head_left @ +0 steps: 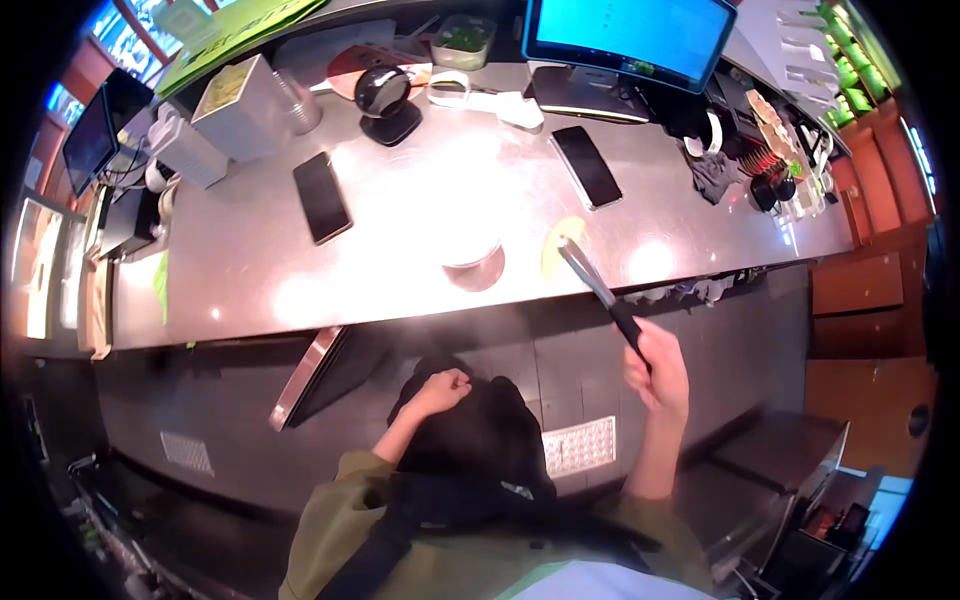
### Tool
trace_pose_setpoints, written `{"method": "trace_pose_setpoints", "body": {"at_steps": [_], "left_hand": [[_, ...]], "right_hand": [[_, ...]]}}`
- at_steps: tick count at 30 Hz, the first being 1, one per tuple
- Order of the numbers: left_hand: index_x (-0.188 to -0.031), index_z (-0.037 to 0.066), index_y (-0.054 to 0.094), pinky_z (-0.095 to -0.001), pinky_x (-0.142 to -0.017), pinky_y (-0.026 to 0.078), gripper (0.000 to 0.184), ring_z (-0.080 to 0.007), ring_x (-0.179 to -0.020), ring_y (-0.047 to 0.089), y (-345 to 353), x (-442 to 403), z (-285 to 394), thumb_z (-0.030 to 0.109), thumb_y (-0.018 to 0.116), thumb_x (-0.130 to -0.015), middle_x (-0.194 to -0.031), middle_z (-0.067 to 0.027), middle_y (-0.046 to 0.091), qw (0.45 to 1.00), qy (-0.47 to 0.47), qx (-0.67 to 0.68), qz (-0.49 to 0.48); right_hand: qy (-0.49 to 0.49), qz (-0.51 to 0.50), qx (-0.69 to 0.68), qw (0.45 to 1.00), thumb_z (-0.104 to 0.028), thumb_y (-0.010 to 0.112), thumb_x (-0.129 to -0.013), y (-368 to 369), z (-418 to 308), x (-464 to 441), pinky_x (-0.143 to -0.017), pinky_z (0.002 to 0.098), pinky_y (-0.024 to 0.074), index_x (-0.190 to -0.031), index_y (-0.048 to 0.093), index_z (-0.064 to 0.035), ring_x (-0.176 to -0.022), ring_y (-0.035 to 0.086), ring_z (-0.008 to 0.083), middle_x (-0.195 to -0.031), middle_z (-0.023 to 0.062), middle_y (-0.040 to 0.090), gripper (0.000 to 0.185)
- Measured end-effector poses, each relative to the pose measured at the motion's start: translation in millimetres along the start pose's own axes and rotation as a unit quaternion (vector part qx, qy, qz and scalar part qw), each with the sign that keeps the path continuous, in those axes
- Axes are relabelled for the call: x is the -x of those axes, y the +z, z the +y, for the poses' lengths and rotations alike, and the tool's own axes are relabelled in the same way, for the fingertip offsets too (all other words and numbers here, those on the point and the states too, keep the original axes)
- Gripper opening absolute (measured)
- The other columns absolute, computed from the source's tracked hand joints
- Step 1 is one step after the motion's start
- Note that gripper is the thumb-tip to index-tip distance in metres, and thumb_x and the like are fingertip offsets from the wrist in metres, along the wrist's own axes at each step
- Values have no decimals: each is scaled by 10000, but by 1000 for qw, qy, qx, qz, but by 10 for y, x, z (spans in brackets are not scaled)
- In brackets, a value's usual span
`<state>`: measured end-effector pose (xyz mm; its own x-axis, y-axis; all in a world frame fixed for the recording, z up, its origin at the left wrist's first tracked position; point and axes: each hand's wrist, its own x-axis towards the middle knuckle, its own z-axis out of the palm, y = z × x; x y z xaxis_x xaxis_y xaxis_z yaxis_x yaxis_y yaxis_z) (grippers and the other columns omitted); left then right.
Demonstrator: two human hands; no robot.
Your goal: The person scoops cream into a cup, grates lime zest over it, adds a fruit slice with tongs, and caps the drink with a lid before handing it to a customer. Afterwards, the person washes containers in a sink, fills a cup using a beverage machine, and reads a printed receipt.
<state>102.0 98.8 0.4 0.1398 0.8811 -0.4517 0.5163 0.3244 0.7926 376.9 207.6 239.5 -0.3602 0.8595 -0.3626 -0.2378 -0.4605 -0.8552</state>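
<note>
My right hand [657,372] is wrapped round the black handle of a slim metal utensil [597,283], perhaps a spatula or knife. Its tip points up and left, over a pale yellow round piece [562,247] near the counter's front edge; I cannot tell whether they touch. Left of that piece stands a white round container [472,262], partly washed out by glare. My left hand [438,391] rests over my dark-clothed lap, below the counter edge, with its fingers curled and nothing visible in them.
On the steel counter [400,215] lie two phones, one at left [322,198] and one at right [587,167]. A black round device [383,104] and a monitor [628,40] stand behind. White boxes [238,108] are at left. A metal-edged panel [308,377] juts out below the counter.
</note>
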Motion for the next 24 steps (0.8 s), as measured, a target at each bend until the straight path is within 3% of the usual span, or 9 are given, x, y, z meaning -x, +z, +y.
{"method": "trace_pose_setpoints", "body": {"at_steps": [3,7,11,16,17,20,24], "left_hand": [[-1004,0,572,-256,-717,470,197,-126,-808,601,-378,528,585,104,559,-837,-862,-70,633,990,-9,139,-17],[-1007,-15,559,-243,-718,459,190,-104,-785,572,-923,676,1119,104,542,-860,-866,-76,628,976,15,194,101],[-970,-14,575,-227,-645,450,157,-97,-707,560,-1280,503,987,82,527,-855,-806,-78,628,953,17,221,206],[-955,-21,580,-224,-656,443,164,-94,-699,549,-1705,363,829,95,500,-870,-783,-76,622,949,-6,190,250],[-953,-17,580,-223,-650,436,170,-90,-687,537,-1731,327,797,107,496,-873,-772,-73,618,944,-12,208,254],[-946,-5,579,-222,-656,424,170,-85,-700,530,-1824,251,778,125,496,-876,-753,-61,598,944,-19,218,248],[-957,-10,568,-229,-693,434,153,-103,-764,556,-1926,188,842,102,508,-871,-784,-64,588,948,-17,224,226]], "right_hand": [[49,11,33,998,-91,426,-911,194,-263,-120,-380,153,234,-1099,531,45,-441,311,15,-584,-33,402,254],[76,22,78,994,-97,447,-907,334,-461,-259,-387,148,239,-1130,525,32,-449,318,17,-587,-41,399,269],[61,98,162,980,-91,502,-883,524,-507,-332,-398,155,261,-1113,550,24,-468,352,18,-596,-42,432,262],[-61,163,432,885,-87,583,-830,1019,-685,-322,-479,176,336,-1031,595,49,-547,412,27,-673,-17,552,243],[-53,158,468,868,-78,596,-811,1124,-760,-323,-518,188,359,-1008,588,67,-578,413,38,-664,28,563,245],[-96,145,531,829,-78,593,-820,1246,-721,-376,-493,188,331,-1032,579,65,-569,397,28,-614,-15,476,256],[-114,143,589,787,-66,597,-805,1359,-681,-463,-479,207,357,-1011,579,67,-524,400,56,-622,75,529,246]]}}
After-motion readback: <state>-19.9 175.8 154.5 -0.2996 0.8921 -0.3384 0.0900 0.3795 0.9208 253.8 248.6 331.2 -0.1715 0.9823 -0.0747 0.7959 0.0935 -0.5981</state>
